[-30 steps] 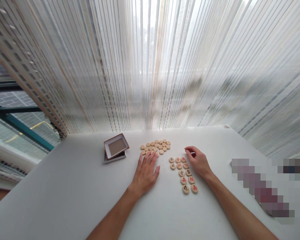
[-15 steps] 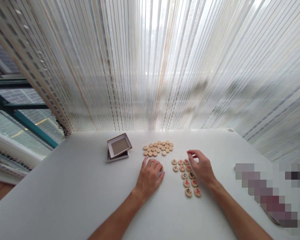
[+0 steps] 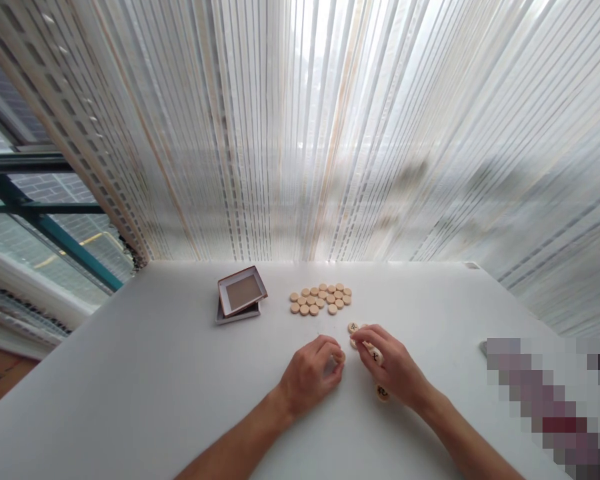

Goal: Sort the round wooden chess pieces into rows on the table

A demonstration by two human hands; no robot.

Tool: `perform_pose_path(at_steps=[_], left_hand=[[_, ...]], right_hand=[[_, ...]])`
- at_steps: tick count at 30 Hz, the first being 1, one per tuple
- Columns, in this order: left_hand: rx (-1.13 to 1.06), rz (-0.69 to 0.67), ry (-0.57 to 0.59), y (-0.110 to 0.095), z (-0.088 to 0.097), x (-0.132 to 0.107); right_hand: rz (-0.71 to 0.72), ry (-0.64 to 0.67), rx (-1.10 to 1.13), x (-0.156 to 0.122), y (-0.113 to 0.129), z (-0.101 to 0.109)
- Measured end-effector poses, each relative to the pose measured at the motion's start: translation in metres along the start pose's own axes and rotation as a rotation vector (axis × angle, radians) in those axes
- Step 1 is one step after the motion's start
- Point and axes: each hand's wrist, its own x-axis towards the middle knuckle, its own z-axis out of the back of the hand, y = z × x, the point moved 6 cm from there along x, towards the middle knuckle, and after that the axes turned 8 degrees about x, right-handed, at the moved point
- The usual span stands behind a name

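Observation:
On a white table (image 3: 155, 387) lies a cluster of several plain face-down wooden game discs (image 3: 321, 299). Nearer to me are face-up discs with red and black characters (image 3: 353, 327), mostly hidden under my right hand. My left hand (image 3: 313, 375) is curled, its fingertips pinching a wooden disc (image 3: 339, 357). My right hand (image 3: 393, 365) lies over the face-up discs, its thumb and fingers closed towards the left hand's disc; one marked disc (image 3: 383, 393) shows below its palm.
An open small brown-rimmed box on its lid (image 3: 241, 296) stands left of the plain discs. A sheer striped curtain (image 3: 330, 133) hangs behind the table. A blurred-out object (image 3: 555, 400) lies at the right edge. A window frame shows at left.
My left hand has drawn back from the plain discs and closed on one. My right hand moved left and nearer, over the face-up discs, meeting the left hand.

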Motion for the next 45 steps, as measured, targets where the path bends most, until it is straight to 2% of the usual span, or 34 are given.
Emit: perform_pose_path(at_steps=[4, 8, 11, 15, 19, 30, 45], left_hand=[[-0.190, 0.078, -0.059, 0.004, 0.006, 0.001], [-0.450, 0.263, -0.091, 0.013, 0.006, 0.002], [-0.640, 0.375, -0.039, 0.017, -0.001, 0.001], [-0.805, 0.408, 0.041, 0.017, -0.008, 0.000], [-0.858, 0.438, 0.066, 0.020, -0.010, -0.001], [-0.957, 0.544, 0.046, 0.028, -0.017, -0.005], [-1.004, 0.469, 0.086, 0.026, -0.016, -0.005]], right_hand=[[0.028, 0.064, 0.001, -0.001, 0.007, -0.005], [0.058, 0.085, -0.011, -0.001, 0.012, -0.009], [0.079, 0.101, 0.003, -0.002, 0.014, -0.013], [0.086, 0.078, 0.011, -0.003, 0.013, -0.016], [0.090, 0.066, 0.014, -0.003, 0.013, -0.016], [0.025, 0.035, 0.017, -0.004, 0.009, -0.019], [0.061, 0.042, 0.051, -0.001, 0.015, -0.018]])
